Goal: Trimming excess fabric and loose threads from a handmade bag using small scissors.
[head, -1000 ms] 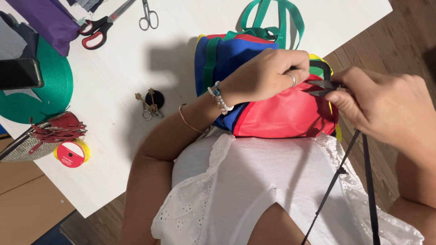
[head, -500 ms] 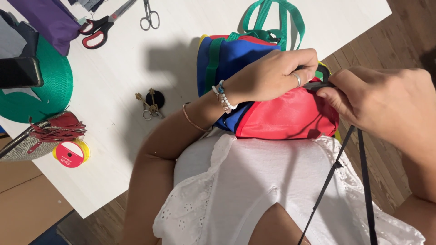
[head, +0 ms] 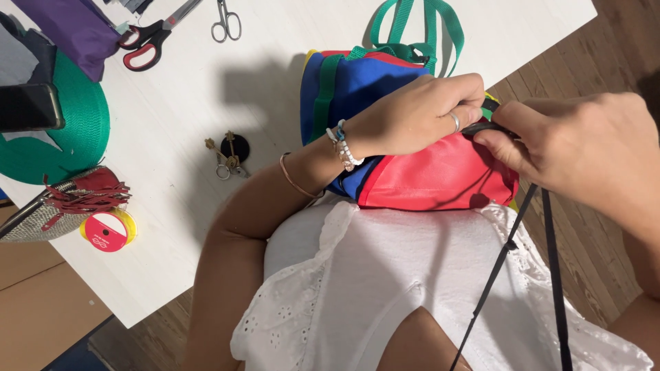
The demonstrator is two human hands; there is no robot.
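1. A multicoloured fabric bag (head: 426, 172), with blue, red, green and yellow panels, is lying at the near edge of the white table (head: 179, 227), partly against the person's white top.
2. The left hand (head: 419, 113) is resting on top of the bag with fingers curled, pinching a black strap (head: 550, 275) where it is meeting the bag's upper right corner.
3. The right hand (head: 584, 148) is sitting just to the right of the bag, closed, its thumb and fingertips gripping the same strap, touching the left hand's fingers.
4. Two lengths of the strap are hanging down from the right hand across the person's lap.
5. Green webbing handles (head: 419, 27) are extending from the bag's far side onto the table.
6. Lying well apart from the hands, to the left: a small bunch of keys (head: 225, 159), red-handled scissors (head: 148, 38), small metal scissors (head: 225, 20), a coil of green webbing (head: 75, 130), a red ribbon spool (head: 108, 231) and a woven pouch with a red tassel (head: 62, 206).
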